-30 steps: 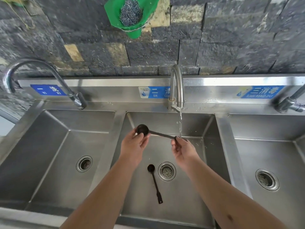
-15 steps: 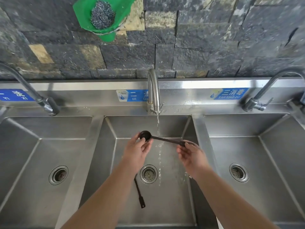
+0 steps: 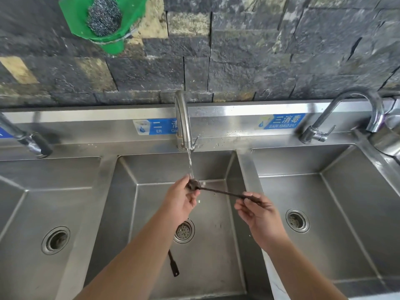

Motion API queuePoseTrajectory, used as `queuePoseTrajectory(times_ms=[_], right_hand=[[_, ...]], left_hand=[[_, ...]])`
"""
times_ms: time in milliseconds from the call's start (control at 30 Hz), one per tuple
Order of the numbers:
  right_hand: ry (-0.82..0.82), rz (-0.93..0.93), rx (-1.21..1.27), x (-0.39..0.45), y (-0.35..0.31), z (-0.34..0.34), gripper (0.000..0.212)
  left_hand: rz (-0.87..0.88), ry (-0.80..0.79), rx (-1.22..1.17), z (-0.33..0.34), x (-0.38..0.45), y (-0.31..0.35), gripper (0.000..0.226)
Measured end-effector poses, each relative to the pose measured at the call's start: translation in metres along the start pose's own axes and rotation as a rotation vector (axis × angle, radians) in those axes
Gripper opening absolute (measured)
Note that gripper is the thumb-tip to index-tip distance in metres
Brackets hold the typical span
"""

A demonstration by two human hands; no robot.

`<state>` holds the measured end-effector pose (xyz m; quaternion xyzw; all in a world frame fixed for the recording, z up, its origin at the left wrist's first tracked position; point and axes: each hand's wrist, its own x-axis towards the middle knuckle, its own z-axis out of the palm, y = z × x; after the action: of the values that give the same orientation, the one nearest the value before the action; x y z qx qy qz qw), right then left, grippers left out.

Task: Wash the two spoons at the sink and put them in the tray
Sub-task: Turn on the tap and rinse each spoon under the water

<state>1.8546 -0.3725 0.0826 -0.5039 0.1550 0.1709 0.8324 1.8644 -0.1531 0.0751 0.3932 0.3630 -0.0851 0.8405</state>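
Spoon (image 3: 218, 191): dark, held level over middle basin (image 3: 216, 245); bowl had shifted from beside the tap stream (image 3: 190, 163) into it, so rinsing was underway. Left hand (image 3: 180, 204) fingers clamped on bowl, right hand (image 3: 257, 213) pinching handle. Second spoon (image 3: 173, 265) on basin floor, unwashed

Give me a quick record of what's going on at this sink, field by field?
Setting: steel sink with three basins, stone wall behind
Water: middle tap running
Left hand: at the bowl of a dark spoon, under the stream
Right hand: pinching that spoon's handle end
Second spoon: lying in the middle basin, partly hidden by the left arm
Wall: green holder with a steel scourer
Tray: not in view
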Motion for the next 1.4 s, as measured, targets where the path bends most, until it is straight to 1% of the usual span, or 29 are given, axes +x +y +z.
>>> queuePoseTrajectory(times_ms=[100,167,233,300,433,567,667,867,1033,1167,1233,1300,1400], right_hand=[[-0.010,-0.059,-0.103,-0.006,0.005,0.001,0.015],[0.021,-0.071,-0.165,-0.005,0.011,0.001,0.019],[0.060,-0.073,-0.173,-0.001,0.015,-0.001,0.021],[0.086,-0.062,-0.125,0.003,0.018,0.000,0.022],[0.121,-0.016,0.010,0.014,0.023,0.011,0.022],[0.129,0.027,0.125,0.029,0.031,0.032,0.020],[0.099,0.046,0.151,0.037,0.039,0.051,0.016],[0.037,0.119,0.167,0.045,0.052,0.092,0.018],[-0.058,0.157,0.150,0.044,0.062,0.129,0.016],[-0.108,0.185,0.114,0.040,0.064,0.148,0.018],[-0.111,0.189,0.118,0.037,0.061,0.149,0.017],[-0.096,0.189,0.135,0.034,0.056,0.143,0.018],[-0.065,0.157,0.167,0.030,0.042,0.122,0.019]], left_hand=[[0.018,0.030,-0.018,0.003,0.001,0.006,0.002],[0.050,0.032,-0.047,0.004,0.002,0.009,0.013],[0.076,0.019,-0.072,0.003,0.003,0.012,0.026],[0.087,0.010,-0.090,0.001,0.003,0.013,0.031],[0.108,-0.003,-0.140,-0.009,0.001,0.021,0.020],[0.161,0.029,-0.164,-0.023,-0.005,0.036,0.021],[0.195,0.050,-0.198,-0.035,-0.012,0.050,0.023],[0.277,0.138,-0.259,-0.070,-0.024,0.074,0.025],[0.380,0.162,-0.286,-0.097,-0.040,0.092,0.025],[0.450,0.153,-0.327,-0.115,-0.049,0.100,0.023],[0.447,0.148,-0.325,-0.119,-0.050,0.098,0.023],[0.413,0.152,-0.267,-0.117,-0.046,0.092,0.023],[0.306,0.140,-0.125,-0.106,-0.034,0.077,0.024]])
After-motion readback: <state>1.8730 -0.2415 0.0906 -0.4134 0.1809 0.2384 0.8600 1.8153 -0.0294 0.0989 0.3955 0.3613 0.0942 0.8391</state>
